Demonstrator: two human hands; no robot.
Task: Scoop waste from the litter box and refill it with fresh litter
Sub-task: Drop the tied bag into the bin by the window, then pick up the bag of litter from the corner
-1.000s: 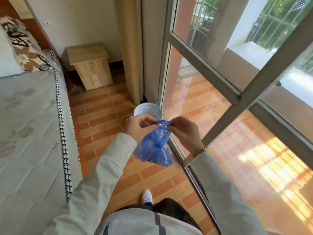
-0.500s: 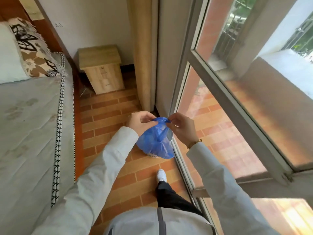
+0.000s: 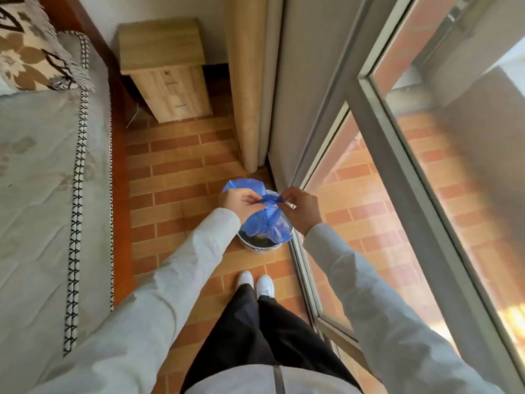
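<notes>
Head view, looking down. A person stands on a brick-patterned floor (image 3: pixel 176 172) between a bed (image 3: pixel 37 172) on the left and a glass door (image 3: pixel 397 172) on the right. Both hands work at the neck of a blue plastic bag (image 3: pixel 267 223): the left hand (image 3: pixel 237 203) pinches the gathered plastic on one side, the right hand (image 3: pixel 301 207) pinches it on the other, fingers curled, apparently twisting or knotting it shut. The bag hangs directly above a small round bin (image 3: pixel 260 245) just beyond the white shoes (image 3: pixel 255 282). A wooden nightstand (image 3: pixel 164 69) stands at the far wall. No litter box, scoop or fresh litter is in view. Judged stage: waste seems bagged and is being sealed for disposal; refilling apparently remains.
</notes>
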